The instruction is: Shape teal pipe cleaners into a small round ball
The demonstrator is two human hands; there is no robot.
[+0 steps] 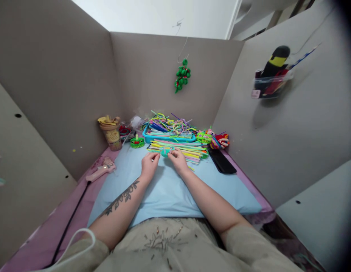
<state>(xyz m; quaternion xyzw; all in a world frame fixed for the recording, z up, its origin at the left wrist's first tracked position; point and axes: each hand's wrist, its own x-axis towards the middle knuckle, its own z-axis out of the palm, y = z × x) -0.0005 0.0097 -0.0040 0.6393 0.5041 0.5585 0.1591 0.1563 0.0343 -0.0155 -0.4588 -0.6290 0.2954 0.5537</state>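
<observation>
Holding the small teal piece (165, 152) up in front of you, just above the near edge of the loose coloured strips (189, 152), you seem to be partway through shaping it: it has a compact, rounded form, but its detail is too small to tell what is left. Your right hand (177, 161) pinches its right side between thumb and fingers; your left hand (149, 165) has its fingertips drawn together at the left side, and I cannot tell whether they grip it. A green piece (137, 142) and a yellow-green one (204, 138) nearby look further along, while plenty of strips lie unworked behind, some tangled in a blue tray (148, 139). Under your arms a pale blue sheet (172, 196) covers part of a pink cloth (64, 219); a pink glue gun (100, 171) lies to the left, near a cup (113, 138), and a black flat object (223, 162) to the right. Grey panels (149, 71) enclose the table, with a green bunch (182, 75) hanging at the back
</observation>
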